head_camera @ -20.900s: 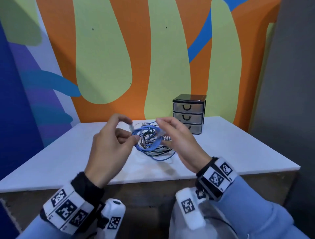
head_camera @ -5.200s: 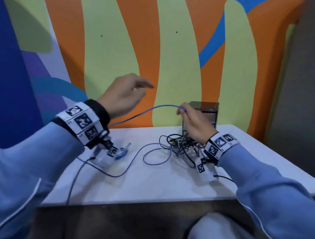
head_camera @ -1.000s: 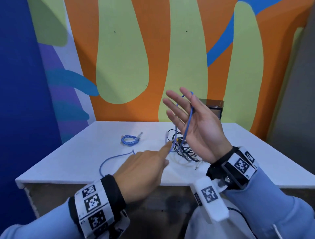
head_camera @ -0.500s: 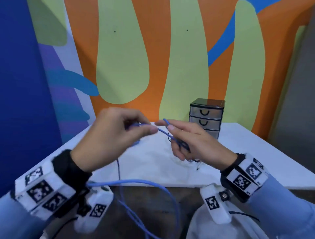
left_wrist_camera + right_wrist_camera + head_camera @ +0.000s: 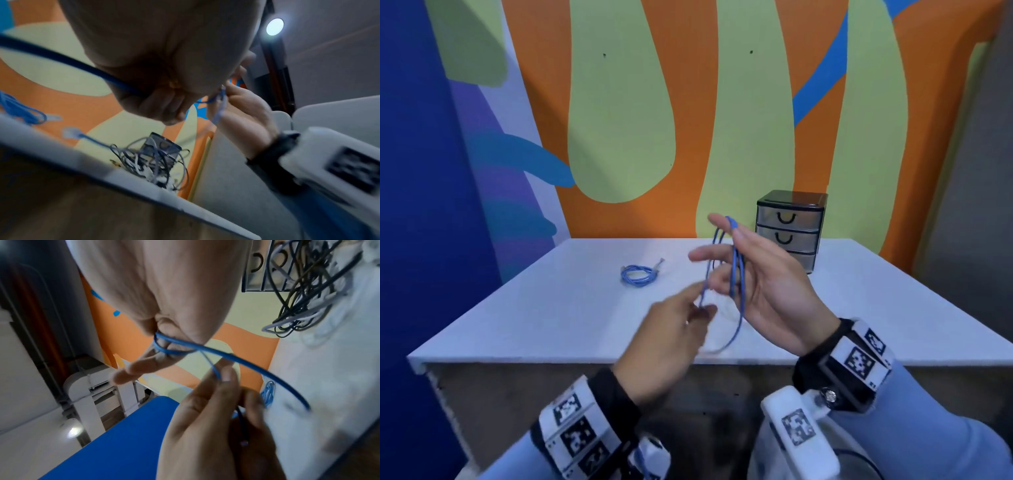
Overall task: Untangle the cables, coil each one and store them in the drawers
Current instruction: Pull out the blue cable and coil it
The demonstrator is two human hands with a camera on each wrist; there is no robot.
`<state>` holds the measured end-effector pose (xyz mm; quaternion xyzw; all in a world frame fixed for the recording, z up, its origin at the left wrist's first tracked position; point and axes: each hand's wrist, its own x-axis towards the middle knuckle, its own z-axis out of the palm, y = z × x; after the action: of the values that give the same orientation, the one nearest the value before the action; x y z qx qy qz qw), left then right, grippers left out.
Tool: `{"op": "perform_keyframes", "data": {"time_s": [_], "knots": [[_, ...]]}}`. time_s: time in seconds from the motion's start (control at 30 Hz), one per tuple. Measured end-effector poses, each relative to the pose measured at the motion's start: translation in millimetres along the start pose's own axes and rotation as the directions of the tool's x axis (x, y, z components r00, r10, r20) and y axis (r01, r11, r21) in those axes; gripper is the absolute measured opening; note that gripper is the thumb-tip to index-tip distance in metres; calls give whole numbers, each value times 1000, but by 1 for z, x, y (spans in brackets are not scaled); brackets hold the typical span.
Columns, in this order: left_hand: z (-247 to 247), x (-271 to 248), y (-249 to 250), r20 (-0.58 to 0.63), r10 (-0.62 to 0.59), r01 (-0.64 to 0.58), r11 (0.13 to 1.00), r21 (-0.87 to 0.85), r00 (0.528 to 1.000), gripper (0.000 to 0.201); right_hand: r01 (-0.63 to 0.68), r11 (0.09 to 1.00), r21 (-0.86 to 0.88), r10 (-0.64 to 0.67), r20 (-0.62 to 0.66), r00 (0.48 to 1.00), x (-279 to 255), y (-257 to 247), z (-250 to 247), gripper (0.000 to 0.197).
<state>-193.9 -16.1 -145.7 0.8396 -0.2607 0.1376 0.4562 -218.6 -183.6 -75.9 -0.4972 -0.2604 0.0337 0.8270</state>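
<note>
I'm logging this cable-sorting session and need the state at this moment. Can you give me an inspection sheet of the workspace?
Surface: white table.
Job's things: blue cable looped over the right hand; coiled blue cable on the table; drawer unit, visible drawers closed.
Clutter: nothing seen.
Hands: left hand pinches the blue cable; right hand's fingers straight.
Cables: tangled pile in front of the drawer unit.
Surroundings: painted wall.

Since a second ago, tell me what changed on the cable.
The left hand rose from the table edge and now pinches the blue cable, winding another loop over the raised right hand. The coiled cable, tangle and closed drawers stayed put.
</note>
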Motion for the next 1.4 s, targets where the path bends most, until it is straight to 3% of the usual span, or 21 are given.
{"op": "perform_keyframes", "data": {"time_s": [0.1, 0.2, 0.27, 0.33, 0.43, 0.53, 0.67, 0.8, 0.9, 0.97, 1.07, 1.17, 1.3, 1.4], "knots": [[18, -16, 10, 141, -13, -11, 985, 169, 990, 25, 101, 993, -56, -105, -88, 991, 12, 9, -4, 43], [10, -23, 29, 87, 14, -29, 985, 172, 996, 21, 83, 932, -352, -119, -84, 989, 16, 15, -7, 46], [-7, -22, 38, 42, 18, -23, 993, 114, 999, 16, 45, 809, -585, -101, -64, 993, 12, 18, -8, 47], [-25, -18, 41, 19, -29, 30, 999, -26, 999, 23, 9, 655, -756, -68, -47, 997, 7, 15, -9, 43], [-49, -10, 42, 35, -164, 168, 950, -264, 986, 35, -27, 506, -862, 26, -16, 1000, 2, 6, -5, 35], [-64, -3, 40, 1, -170, 160, 929, -333, 986, 35, -24, 418, -908, 131, 35, 991, -1, -6, 2, 28], [-84, 4, 30, -38, -79, 63, 942, -329, 996, 33, -128, 580, -804, 365, 116, 924, -7, -15, -9, 27], [-98, 10, 5, -194, -58, -27, 913, -408, 979, 36, -280, 786, -551, 474, 245, 846, -20, -27, -27, 24], [-86, 9, -13, -364, -129, -63, 880, -470, 922, 22, -365, 879, -308, 463, 358, 811, -26, -29, -32, 28], [-70, 7, -22, -400, -152, -22, 917, -399, 904, 22, -368, 918, -148, 396, 376, 838, -28, -24, -29, 40], [-41, -4, -28, -327, -130, 72, 981, -181, 936, 19, -261, 965, -31, 257, 312, 915, -28, -15, -18, 46], [-14, -24, -23, -130, -70, 79, 994, 72, 989, 22, -128, 992, 4, 126, 129, 984, -23, -4, -6, 45], [8, -47, 14, 90, 2, -23, 974, 224, 996, 26, 1, 1000, -7, -2, -46, 999, -12, 15, 6, 38], [5, -54, 40, 135, 8, -36, 978, 203, 991, 15, 62, 974, -219, -80, -75, 994, -3, 28, 9, 39]]}}
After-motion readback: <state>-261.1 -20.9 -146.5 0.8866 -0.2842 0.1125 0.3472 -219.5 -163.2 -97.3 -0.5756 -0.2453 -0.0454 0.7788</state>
